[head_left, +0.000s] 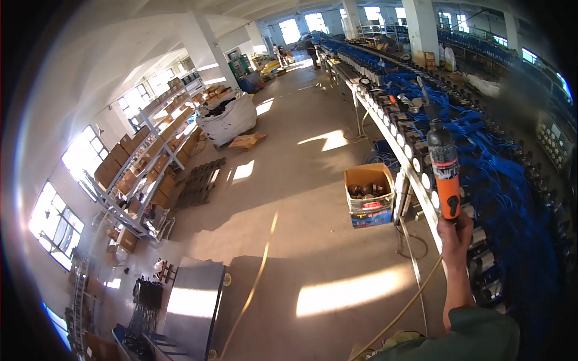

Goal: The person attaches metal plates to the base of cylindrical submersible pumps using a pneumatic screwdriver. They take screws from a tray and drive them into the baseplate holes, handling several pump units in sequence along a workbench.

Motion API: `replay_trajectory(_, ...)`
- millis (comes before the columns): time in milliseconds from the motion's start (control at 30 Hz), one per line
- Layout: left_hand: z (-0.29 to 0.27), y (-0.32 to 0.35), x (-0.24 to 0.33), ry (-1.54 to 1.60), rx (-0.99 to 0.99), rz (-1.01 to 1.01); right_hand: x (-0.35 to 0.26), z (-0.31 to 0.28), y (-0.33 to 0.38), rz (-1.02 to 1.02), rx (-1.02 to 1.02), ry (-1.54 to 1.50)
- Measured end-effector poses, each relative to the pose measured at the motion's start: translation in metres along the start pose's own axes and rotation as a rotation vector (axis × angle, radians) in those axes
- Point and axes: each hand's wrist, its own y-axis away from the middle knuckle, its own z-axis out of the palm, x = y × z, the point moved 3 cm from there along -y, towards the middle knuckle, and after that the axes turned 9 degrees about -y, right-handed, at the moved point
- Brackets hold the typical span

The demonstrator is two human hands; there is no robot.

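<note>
My right hand (456, 233) is closed around the lower end of an orange and black power screwdriver (447, 174). The tool points up and away from me, its narrow tip above the bench. Beneath and beside it, bundles of blue wires (500, 171) lie over long rows of dark and silver cylindrical parts, which look like small motors (484, 262). A green sleeve covers that forearm. My left hand is outside the picture.
The long workbench (385, 129) runs far ahead on the right. An open cardboard box (368, 195) with dark parts stands beside it. A yellowish hose (259, 274) crosses the floor. Leftward are a flat cart (192, 301), a pallet (200, 182), a large white sack (232, 120) and shelves (150, 159).
</note>
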Motion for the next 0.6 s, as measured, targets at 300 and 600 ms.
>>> replay_trajectory(300, 0.152, -0.287, 0.026, -0.034, 0.069, -0.177, 0.260, 0.177, -0.188, 0.055, 0.073, -0.090)
replay_trajectory(600, 0.439, -0.678, 0.156, -0.576, -0.281, -0.177, 0.341, 0.250, -0.449, -0.568, 0.187, 0.796)
